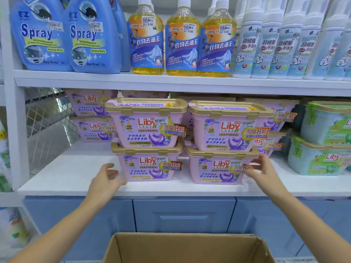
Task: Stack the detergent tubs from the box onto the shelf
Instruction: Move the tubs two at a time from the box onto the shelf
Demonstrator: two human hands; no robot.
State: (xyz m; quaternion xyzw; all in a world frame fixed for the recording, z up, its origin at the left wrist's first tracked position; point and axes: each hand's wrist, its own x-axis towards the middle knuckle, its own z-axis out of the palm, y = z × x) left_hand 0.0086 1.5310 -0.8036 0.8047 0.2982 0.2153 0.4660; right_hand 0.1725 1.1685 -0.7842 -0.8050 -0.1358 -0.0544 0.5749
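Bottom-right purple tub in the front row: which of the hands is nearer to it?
Right. The right hand touches the right end of the bottom-right purple tub. The left hand is at the left end of the bottom-left purple tub, one stack away.

bare left hand [104, 179], bare right hand [266, 174], both forearms uncovered up to the frame edge

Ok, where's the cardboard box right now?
Head view, bottom centre: the cardboard box, open-topped, sits in front of the blue cabinet, directly below the shelf with the stacked purple tubs.
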